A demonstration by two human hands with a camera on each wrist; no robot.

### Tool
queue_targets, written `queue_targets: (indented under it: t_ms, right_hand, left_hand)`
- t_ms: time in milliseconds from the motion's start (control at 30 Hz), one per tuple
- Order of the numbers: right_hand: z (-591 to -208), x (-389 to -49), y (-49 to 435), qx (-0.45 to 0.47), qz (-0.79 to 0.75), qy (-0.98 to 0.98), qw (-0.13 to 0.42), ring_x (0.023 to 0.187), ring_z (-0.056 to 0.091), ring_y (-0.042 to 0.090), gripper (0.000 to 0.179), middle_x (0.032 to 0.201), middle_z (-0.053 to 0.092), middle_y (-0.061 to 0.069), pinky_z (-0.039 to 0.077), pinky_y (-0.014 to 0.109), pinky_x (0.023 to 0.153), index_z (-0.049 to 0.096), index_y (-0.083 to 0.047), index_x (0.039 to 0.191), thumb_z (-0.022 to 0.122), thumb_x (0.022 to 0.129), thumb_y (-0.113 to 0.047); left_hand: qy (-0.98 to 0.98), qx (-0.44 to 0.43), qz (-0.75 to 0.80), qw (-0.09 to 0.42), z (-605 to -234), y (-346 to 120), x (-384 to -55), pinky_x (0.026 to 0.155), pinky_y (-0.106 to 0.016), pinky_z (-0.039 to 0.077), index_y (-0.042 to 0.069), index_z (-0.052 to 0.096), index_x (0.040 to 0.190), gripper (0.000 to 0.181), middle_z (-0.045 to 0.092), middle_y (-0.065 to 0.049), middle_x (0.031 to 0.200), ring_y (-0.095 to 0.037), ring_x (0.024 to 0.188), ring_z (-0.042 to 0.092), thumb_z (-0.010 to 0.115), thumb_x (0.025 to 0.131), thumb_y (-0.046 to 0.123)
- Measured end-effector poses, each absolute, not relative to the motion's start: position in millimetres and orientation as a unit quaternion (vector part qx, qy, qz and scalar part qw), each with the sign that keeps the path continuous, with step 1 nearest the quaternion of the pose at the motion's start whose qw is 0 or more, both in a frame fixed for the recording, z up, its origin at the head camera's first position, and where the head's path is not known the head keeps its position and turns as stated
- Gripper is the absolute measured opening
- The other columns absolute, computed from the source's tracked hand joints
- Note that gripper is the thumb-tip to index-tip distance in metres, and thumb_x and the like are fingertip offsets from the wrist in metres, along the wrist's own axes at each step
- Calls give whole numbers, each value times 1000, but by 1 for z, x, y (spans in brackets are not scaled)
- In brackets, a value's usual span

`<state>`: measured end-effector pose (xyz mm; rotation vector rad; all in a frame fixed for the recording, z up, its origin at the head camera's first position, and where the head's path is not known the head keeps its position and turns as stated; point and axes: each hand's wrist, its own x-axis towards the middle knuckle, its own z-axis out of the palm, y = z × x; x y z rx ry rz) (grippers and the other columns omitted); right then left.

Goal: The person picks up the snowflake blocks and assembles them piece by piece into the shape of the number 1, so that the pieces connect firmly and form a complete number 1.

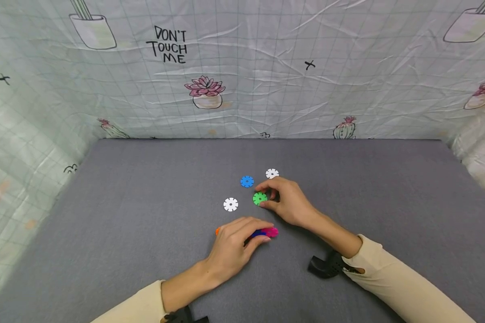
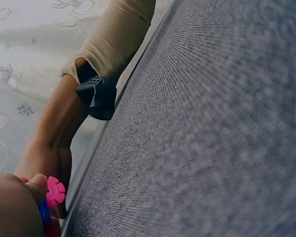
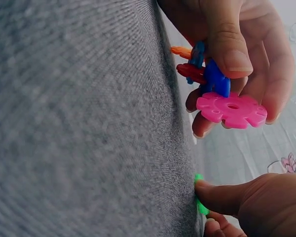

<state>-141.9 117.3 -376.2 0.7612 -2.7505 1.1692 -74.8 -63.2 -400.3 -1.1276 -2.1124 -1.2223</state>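
My left hand (image 1: 234, 240) grips a chain of slotted interlocking discs just above the grey cloth. In the right wrist view, the chain runs from a pink disc (image 3: 232, 109) through a blue disc (image 3: 216, 79), a red disc (image 3: 191, 73) and a teal-blue disc (image 3: 197, 53) to an orange disc (image 3: 181, 51). The left fingers partly hide it. Ahead and to the right, my right hand (image 1: 288, 199) has thumb and fingers at the edges of a green disc (image 1: 260, 198), which is at the cloth surface.
Near the green disc lie a blue loose disc (image 1: 247, 181), a white disc (image 1: 231, 204) and another white disc (image 1: 272, 173) just beyond the right hand. Grey cloth (image 1: 145, 193) covers the table. A printed curtain (image 1: 250, 58) stands behind it.
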Motion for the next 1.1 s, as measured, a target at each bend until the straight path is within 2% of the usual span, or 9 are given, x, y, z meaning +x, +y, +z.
queue_targets:
  t_ms: [267,467,600,933,1100]
  right_hand:
    - [-375,-141,117,238,368,-898,31,72,52,12,25,86,57,0,44,28,62,73,-12,103,79,79,-9]
    - [-376,-141,118,238,364,-899,45,72,52,13,31,82,57,0,43,29,63,70,-10,107,81,77,-9]
    - [-376,-141,118,242,361,-900,46,71,52,12,29,81,56,-1,43,29,63,72,-11,104,81,77,-10]
    - [-374,-140,120,253,362,-896,43,61,53,7,24,72,58,-8,45,26,56,73,-13,103,78,80,-14]
    - [-372,-136,129,228,388,-893,30,62,58,5,27,72,62,-8,47,26,57,74,-15,105,80,79,-17]
  left_hand:
    - [-766,-407,-444,226,-400,-63,-75,77,-18,49,6,69,103,28,69,1,92,-9,87,64,78,76,5]
    - [-763,-410,-446,226,-400,-63,-75,77,-18,49,6,69,102,28,69,2,92,-8,87,64,78,76,4]
    - [-763,-410,-446,225,-400,-63,-75,77,-17,49,6,69,102,28,69,2,92,-8,87,64,78,76,4]
    - [-767,-407,-444,223,-400,-64,-75,77,-18,49,6,69,102,26,69,2,93,-8,87,64,78,77,5]
    - [-767,-402,-446,225,-399,-64,-74,76,-17,49,6,69,102,26,69,2,93,-8,86,64,77,77,5]
